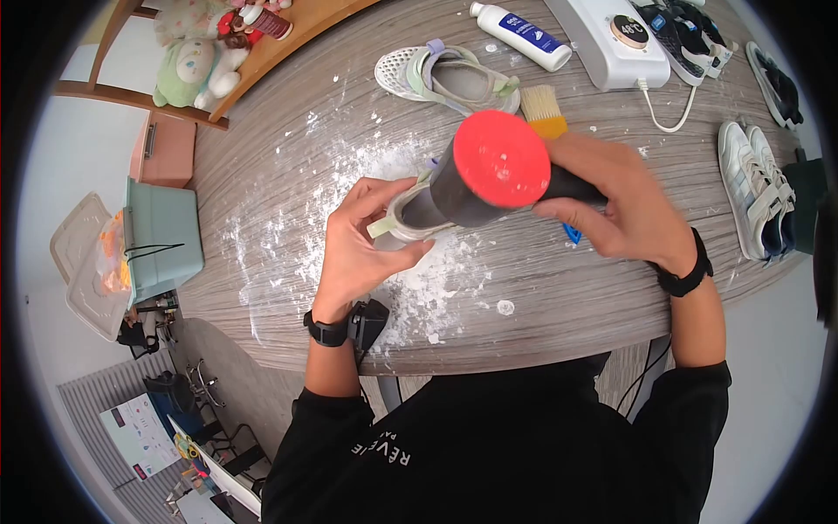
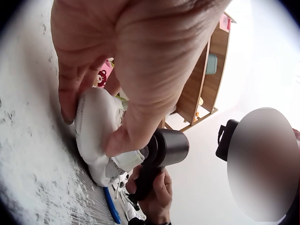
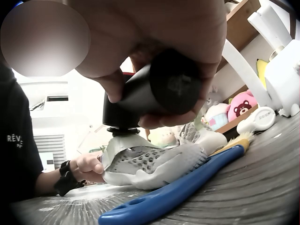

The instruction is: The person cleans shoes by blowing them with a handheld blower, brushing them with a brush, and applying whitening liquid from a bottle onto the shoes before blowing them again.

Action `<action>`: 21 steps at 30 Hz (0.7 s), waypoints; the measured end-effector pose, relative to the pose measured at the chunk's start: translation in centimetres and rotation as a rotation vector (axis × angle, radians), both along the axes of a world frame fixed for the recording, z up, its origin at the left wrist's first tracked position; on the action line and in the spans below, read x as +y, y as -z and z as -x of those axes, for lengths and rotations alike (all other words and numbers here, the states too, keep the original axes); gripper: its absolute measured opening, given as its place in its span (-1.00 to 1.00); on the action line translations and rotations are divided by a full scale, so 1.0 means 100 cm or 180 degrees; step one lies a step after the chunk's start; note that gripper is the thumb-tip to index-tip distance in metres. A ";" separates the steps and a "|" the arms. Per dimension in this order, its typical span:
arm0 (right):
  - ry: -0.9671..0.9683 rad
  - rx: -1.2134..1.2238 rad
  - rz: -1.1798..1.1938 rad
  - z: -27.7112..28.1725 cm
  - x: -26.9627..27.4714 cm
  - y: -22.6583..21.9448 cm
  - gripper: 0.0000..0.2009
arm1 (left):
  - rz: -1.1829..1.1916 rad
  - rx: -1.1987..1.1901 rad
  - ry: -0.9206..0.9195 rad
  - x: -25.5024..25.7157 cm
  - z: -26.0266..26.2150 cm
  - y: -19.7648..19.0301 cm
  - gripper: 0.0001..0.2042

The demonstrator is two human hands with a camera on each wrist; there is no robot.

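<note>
My right hand [image 1: 624,196] grips the handle of a black hair dryer [image 1: 502,162] with a red rear end. Its nozzle points down into the opening of a pale, perforated shoe [image 3: 154,164]. At the shoe's heel, my left hand [image 1: 353,240] holds it between thumb and fingers, close over the powdery table. In the left wrist view, the thumb presses on the white sole side [image 2: 91,129]. The dryer body hides the shoe's front in the head view. Alongside the shoe lies a brush with a blue handle [image 3: 173,187] and light bristles [image 1: 541,103].
White powder [image 1: 436,297] is scattered over the wood-grain table. The matching shoe [image 1: 397,74] stands behind, near a white bottle [image 1: 522,35]. A white device with a temperature display [image 1: 628,31] is at the back right. White sneakers [image 1: 742,183] stand far right; soft toys [image 1: 192,74] sit on a shelf.
</note>
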State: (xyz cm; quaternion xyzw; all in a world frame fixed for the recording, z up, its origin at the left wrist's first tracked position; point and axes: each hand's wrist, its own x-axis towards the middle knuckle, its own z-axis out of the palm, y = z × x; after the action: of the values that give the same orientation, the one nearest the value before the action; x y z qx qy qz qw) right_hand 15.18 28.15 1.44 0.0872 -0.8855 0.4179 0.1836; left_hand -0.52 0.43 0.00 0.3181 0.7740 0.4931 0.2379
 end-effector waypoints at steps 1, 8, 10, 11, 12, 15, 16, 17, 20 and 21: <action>-0.0060 -0.0072 -0.0075 0.000 -0.001 0.000 -0.53 | 0.0018 -0.0027 0.0013 0.000 0.000 -0.001 -0.39; 0.0169 0.0541 0.0005 0.003 0.009 0.000 -0.52 | -0.0683 -0.0586 0.0012 -0.009 0.008 0.008 -0.51; -0.0012 0.0768 -0.0089 0.003 0.006 -0.003 -0.47 | -0.0706 -0.0607 -0.0027 -0.016 0.013 0.012 -0.56; -0.0023 0.0771 -0.0095 0.003 0.005 -0.003 -0.47 | -0.0737 -0.0625 -0.0059 -0.016 0.014 0.011 -0.60; 0.0044 0.0503 -0.0186 0.002 0.004 -0.002 -0.45 | -0.0996 -0.0864 -0.0146 -0.011 0.009 0.007 -0.67; 0.0086 0.0415 -0.0500 0.005 0.000 -0.001 -0.42 | -0.1073 -0.0790 -0.0229 -0.008 0.005 0.007 -0.68; 0.0064 0.0592 -0.0701 0.007 -0.003 0.000 -0.39 | -0.1076 -0.0792 -0.0230 -0.011 0.006 0.010 -0.68; 0.0062 0.0584 -0.0697 0.008 -0.007 0.001 -0.39 | -0.0933 -0.0520 -0.0213 -0.017 0.008 0.015 -0.65; 0.0043 0.0821 -0.0819 0.008 -0.020 0.005 -0.38 | -0.1018 -0.0244 -0.0089 -0.017 0.005 0.021 -0.59; 0.0044 0.0817 -0.0815 0.008 -0.025 0.004 -0.38 | -0.1261 -0.0223 0.0020 -0.015 0.003 0.020 -0.57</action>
State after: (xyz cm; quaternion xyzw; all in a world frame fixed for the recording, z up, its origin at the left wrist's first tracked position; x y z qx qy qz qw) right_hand 14.39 25.68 1.04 0.1565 -0.9013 0.2859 0.2853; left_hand -0.81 -1.12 -2.01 0.3437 0.6521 0.6458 0.1990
